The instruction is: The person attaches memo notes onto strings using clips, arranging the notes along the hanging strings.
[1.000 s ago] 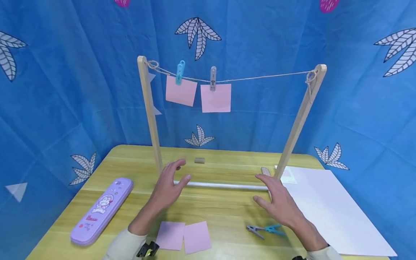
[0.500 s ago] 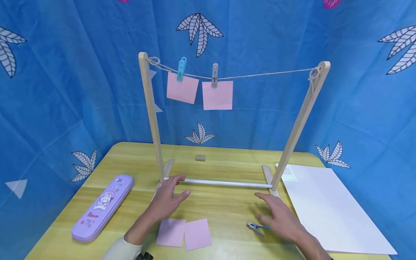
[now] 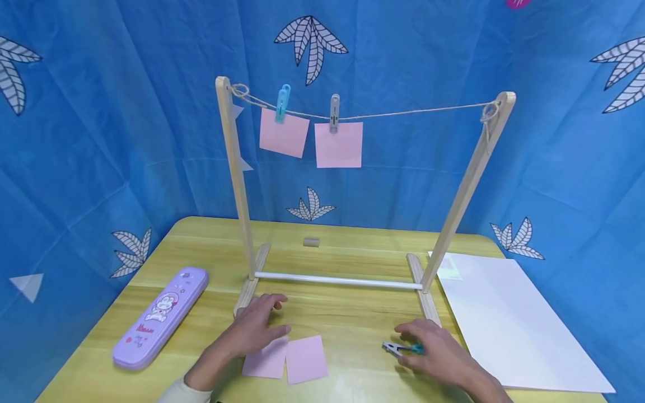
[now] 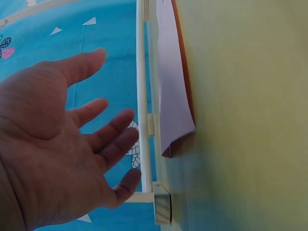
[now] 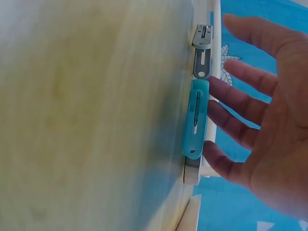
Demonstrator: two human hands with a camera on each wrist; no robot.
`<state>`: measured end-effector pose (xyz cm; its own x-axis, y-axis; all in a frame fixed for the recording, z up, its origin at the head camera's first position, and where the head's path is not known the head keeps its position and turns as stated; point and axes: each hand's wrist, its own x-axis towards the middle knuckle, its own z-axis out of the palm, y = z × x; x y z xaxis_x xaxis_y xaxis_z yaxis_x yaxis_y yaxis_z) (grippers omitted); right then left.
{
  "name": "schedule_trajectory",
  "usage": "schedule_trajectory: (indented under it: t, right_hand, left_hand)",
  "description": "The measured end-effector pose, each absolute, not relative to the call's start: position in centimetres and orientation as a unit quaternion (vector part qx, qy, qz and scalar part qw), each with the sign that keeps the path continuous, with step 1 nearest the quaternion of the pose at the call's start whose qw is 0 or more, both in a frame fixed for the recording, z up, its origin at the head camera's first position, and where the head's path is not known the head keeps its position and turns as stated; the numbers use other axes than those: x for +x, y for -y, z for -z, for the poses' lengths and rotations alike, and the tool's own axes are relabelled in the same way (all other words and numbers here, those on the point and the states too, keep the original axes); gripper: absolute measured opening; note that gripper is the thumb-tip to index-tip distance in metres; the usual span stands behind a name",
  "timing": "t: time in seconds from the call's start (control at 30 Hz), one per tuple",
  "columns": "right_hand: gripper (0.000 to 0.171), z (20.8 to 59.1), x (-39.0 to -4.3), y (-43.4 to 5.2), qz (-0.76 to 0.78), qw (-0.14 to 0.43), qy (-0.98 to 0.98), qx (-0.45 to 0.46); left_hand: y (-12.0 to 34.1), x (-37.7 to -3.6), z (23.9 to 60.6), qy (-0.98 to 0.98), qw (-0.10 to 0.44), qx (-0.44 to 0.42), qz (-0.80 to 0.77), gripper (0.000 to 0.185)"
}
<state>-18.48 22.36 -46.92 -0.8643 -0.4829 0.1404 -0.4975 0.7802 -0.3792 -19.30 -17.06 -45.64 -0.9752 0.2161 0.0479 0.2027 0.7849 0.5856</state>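
On the yellow wooden bench (image 3: 347, 319), in front of a small wooden drying frame (image 3: 237, 184), both hands are low over the near edge. The left hand (image 3: 254, 330) hovers with its fingers straight and spread, holding nothing; in the head view it overlaps the far corner of the left of two pink sticky notes (image 3: 284, 359) that lie flat, side by side and touching. The left wrist view shows the palm (image 4: 53, 154) open and apart from the bench top, with one pink note (image 4: 174, 91) lying beyond the fingertips; whether any finger touches it I cannot tell. The right hand (image 3: 433, 350) is also open, fingers loose and spread, lowered over a clothespin (image 3: 401, 349) with a blue handle and grey metal jaws that lies flat on the bench. In the right wrist view the blue clothespin (image 5: 196, 118) sits just beside the fingers (image 5: 231, 120), which are not curled round it.

Across the frame's top a twine line (image 3: 403, 113) carries a blue peg (image 3: 282, 103) and a grey peg (image 3: 334, 113), each holding a pink note. A white rod (image 3: 337, 280) joins the frame's feet. To the left lies a purple pencil case (image 3: 161, 318); to the right a large white sheet (image 3: 509, 319). Behind the frame sits a small grey block (image 3: 311, 242).
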Motion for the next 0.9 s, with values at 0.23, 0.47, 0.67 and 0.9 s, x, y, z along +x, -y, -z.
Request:
schedule_trajectory:
  t: [0.23, 0.47, 0.67, 0.9]
  right_hand:
    - [0.044, 47.0, -18.2, -22.4, -0.179, 0.01, 0.943, 0.282]
    - [0.045, 47.0, -18.3, -22.4, -0.17, 0.01, 0.941, 0.291]
    - [0.047, 46.9, -18.3, -22.5, -0.17, 0.022, 0.942, 0.29]
    - [0.044, 47.0, -18.6, -22.9, -0.182, 0.022, 0.939, 0.291]
  left_hand:
    - [18.1, -18.0, 45.8, -0.957, 0.058, 0.116, -0.259, 0.059]
    - [19.0, -17.0, 45.2, -0.961, 0.085, 0.122, -0.234, 0.061]
    - [19.7, -16.9, 45.0, -0.965, 0.089, 0.12, -0.215, 0.061]
    - [20.0, -16.8, 45.2, -0.973, 0.075, 0.107, -0.191, 0.049]
